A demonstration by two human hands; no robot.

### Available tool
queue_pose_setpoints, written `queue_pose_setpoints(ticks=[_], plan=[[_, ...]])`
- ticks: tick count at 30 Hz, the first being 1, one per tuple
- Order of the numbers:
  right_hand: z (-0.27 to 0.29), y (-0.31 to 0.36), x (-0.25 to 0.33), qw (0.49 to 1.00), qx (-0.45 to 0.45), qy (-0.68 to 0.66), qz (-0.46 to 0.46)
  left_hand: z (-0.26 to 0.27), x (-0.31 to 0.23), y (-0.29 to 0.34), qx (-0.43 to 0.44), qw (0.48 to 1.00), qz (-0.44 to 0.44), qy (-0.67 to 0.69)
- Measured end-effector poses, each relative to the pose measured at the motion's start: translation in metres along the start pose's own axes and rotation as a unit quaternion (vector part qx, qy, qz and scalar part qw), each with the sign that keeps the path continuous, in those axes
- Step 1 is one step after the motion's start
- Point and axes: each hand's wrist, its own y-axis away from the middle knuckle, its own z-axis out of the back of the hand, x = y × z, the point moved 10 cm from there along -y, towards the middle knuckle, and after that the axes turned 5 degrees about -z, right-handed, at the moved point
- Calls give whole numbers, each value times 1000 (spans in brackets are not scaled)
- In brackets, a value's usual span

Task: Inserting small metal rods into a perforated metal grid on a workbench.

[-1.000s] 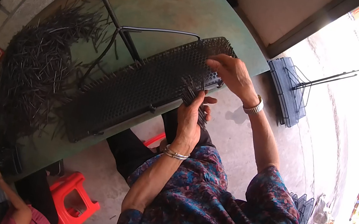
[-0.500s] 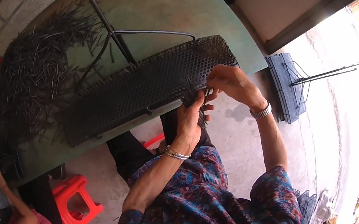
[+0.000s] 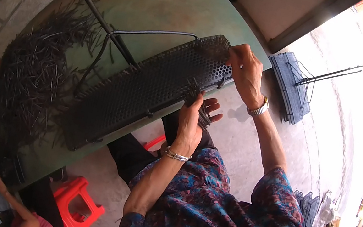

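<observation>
A long black perforated panel [image 3: 147,85] lies slantwise on the green table [image 3: 175,10], its holes in close rows. Short thin dark pieces stick up along its far edge and right end. At the panel's near edge, my left hand [image 3: 189,127] clasps a bundle of thin black strips [image 3: 193,91] under the thumb; some of its fingers are stretched out. My right hand [image 3: 248,74] is over the panel's right end with fingertips pinched together. What they hold there is too small to make out.
A big heap of loose black strips [image 3: 32,77] covers the table's left side. A black metal stand [image 3: 89,2] slopes across behind the panel. Red stool [image 3: 78,204] and another person's arm [image 3: 15,203] at lower left. A similar black rack [image 3: 290,86] stands on the floor at right.
My right hand has moved from beside the bundle up and right to the panel's right end. My left hand stays nearly in place with the strips, its outer fingers more spread.
</observation>
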Motion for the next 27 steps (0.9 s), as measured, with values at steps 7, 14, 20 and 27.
queue_pose_setpoints(ticks=[7,14,20,27], plan=[[-5,-5,-4,999,26,-23,-7,5,-7,-2,4,999,-27,-44],[-28,-4,2,990,67,104,68,-4,-10,-2,35,998,-44,-23],[-25,0,9,988,29,128,80,0,-13,0,40,998,-48,-17],[-30,-5,-2,985,27,165,38,-7,-16,5,46,997,-58,-31]])
